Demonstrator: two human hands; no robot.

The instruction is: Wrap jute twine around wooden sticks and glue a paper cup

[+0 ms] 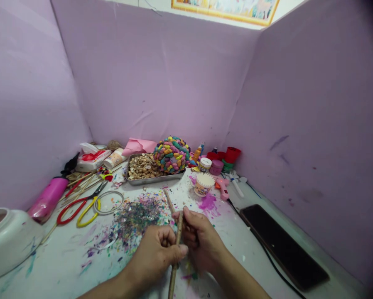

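A thin brown twig (172, 282) runs up from the bottom edge between my hands. My left hand (152, 251) is closed, pinching it between thumb and bent fingers. My right hand (202, 234) grips near the twig's upper end, thumb on top and fingers curled beneath. Beyond the right fingertips another length of twig (168, 200) slants up to the left; whether it joins the held one is hidden. Under and beside the hands, the white table (89, 278) is stained with multicoloured paint specks. A scalloped paper cup (202, 189) stands just past my right hand.
Behind lie a metal tray (155, 179) of shells and a colourful knobbly ball (172, 154). Red-and-yellow scissors (72, 211), a wire coil (109, 203), a pink bottle (49, 197) and a white pot (12, 245) sit left. A pink glue gun (223, 189) and black phone (283, 245) lie right.
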